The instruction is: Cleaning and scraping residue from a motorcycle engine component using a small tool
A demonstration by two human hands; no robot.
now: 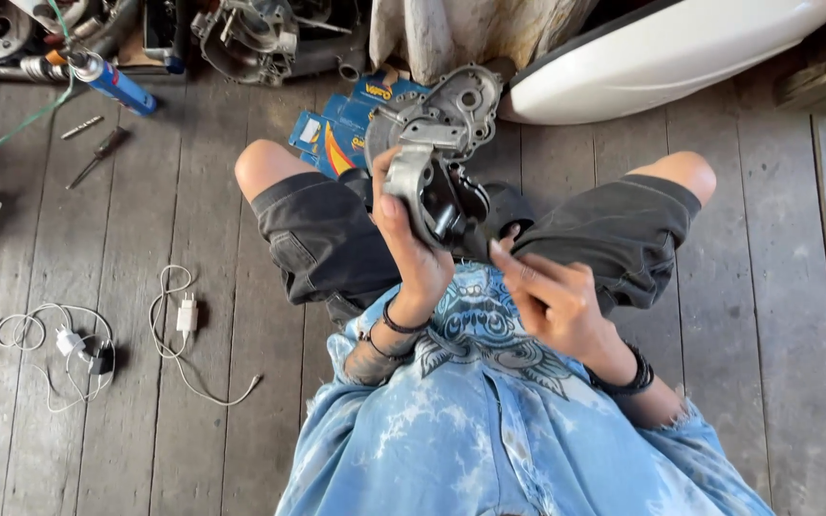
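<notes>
While the person sits on the wooden plank floor (193,382) with knees apart, the left hand (411,250) is wrapped around a grey and black metal engine part (432,186), thumb up its side, holding it upright above the lap. The right hand (552,298) hovers just beside the part's lower end, fingers loosely curled with one pointing toward it, gripping nothing that I can see. Just beyond the held part, a grey metal casing cover (456,105) lies on blue cardboard boxes (336,134). Off to the left sit a blue spray can (117,84), a screwdriver (97,155) and white charger cables (179,325). A white curved panel (662,48) lies at the upper right.
</notes>
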